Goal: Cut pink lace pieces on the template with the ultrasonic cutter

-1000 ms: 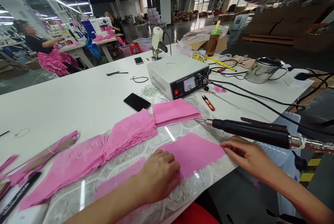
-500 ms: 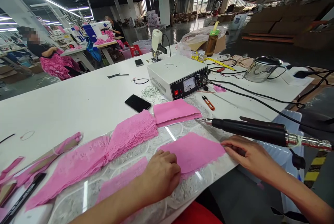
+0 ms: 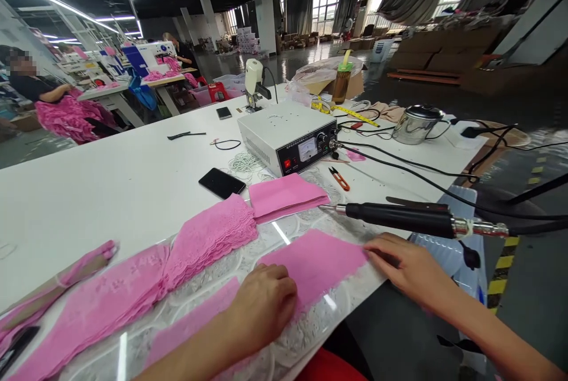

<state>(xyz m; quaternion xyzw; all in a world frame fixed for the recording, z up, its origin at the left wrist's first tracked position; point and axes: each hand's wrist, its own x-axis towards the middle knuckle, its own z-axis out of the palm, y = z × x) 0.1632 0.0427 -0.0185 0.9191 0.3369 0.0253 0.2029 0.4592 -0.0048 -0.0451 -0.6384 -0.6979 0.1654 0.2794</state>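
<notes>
A flat pink fabric piece [image 3: 317,265] with a scalloped lower edge lies in front of me on the patterned clear mat. My right hand [image 3: 397,260] pinches its right corner between thumb and fingers. At the left end, my left hand [image 3: 268,298] is closed, its curled fingers on the fabric edge; the fingertips are partly hidden. Under my left forearm lies another pink lace piece [image 3: 193,319]. Just beyond the fabric rests a black handheld tool [image 3: 399,218] with a thin metal tip, pointing left. A stack of plain pink pieces [image 3: 288,196] sits near that tip.
Pink lace stacks [image 3: 210,239] spread leftward. A control box [image 3: 288,132] with a meter stands behind, cabled to the tool. Orange thread snips [image 3: 339,178], a black phone [image 3: 222,183], a glass pot [image 3: 419,125] and a sewing machine head [image 3: 255,82] are on the table [image 3: 110,186]. Co-workers sit far left.
My view has turned slightly right, so everything sits farther left in the picture. Both hands keep their places on the pink fabric piece, with little visible movement.
</notes>
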